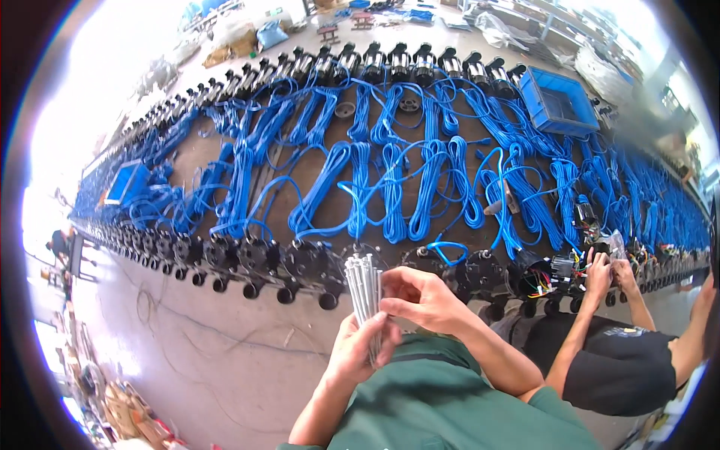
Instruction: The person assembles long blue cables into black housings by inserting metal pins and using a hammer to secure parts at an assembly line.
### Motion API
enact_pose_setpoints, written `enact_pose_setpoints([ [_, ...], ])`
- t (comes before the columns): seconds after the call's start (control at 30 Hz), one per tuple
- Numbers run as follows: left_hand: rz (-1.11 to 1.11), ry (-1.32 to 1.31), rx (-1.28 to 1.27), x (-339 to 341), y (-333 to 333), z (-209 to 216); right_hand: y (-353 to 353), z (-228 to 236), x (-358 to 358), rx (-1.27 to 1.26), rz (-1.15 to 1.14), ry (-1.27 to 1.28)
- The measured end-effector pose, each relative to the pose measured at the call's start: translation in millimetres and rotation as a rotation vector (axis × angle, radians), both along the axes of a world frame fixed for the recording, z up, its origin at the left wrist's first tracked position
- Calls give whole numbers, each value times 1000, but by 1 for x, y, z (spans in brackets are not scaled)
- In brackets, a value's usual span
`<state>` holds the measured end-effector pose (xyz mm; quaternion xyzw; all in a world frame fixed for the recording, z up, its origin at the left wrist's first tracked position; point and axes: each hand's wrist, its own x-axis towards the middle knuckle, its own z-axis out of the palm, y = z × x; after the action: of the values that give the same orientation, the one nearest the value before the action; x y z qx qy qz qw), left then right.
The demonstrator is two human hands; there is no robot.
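Observation:
A bundle of long, thin silver bolts (362,289) stands upright in front of me, heads at the top. My left hand (361,345) is wrapped round its lower part. My right hand (424,300) is at the bundle's right side, its fingers curled and thumb and fingertips against the bolts. Just beyond the bolts, a round black motor housing (309,259) sits in the row along the bench's near edge. Behind the bundle lies another housing, partly hidden by it.
Coiled blue cables (322,191) cover much of the brown bench (289,161). Black housings (400,64) line its far edge. A blue crate (562,101) stands at the far right, a smaller blue bin (126,184) at left. To my right, a co-worker's hands (600,274) work at wired parts.

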<state>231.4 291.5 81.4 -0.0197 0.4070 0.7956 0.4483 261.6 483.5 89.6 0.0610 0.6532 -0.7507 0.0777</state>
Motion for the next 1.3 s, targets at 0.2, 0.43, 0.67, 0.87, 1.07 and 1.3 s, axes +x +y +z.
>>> enact_pose_setpoints([
  [0.2, -22, 5, 126, 42, 11, -7, 16, -8, 14, -112, 136, -53],
  [0.43, 38, -16, 122, 57, 8, 4, 26, -7, 21, -81, 193, -44],
  [0.67, -64, 16, 45, 49, 7, -14, 29, -18, 34, -22, 108, -58],
  [0.87, -147, 42, -2, 38, 16, -11, 28, -21, 43, -175, -76, -71],
  [1.07, -204, 71, -131, 29, 6, -20, 38, -29, 59, -134, -416, -24],
  [1.3, -178, 15, -265, 18, -12, -53, 82, -69, 78, 499, -777, 179],
])
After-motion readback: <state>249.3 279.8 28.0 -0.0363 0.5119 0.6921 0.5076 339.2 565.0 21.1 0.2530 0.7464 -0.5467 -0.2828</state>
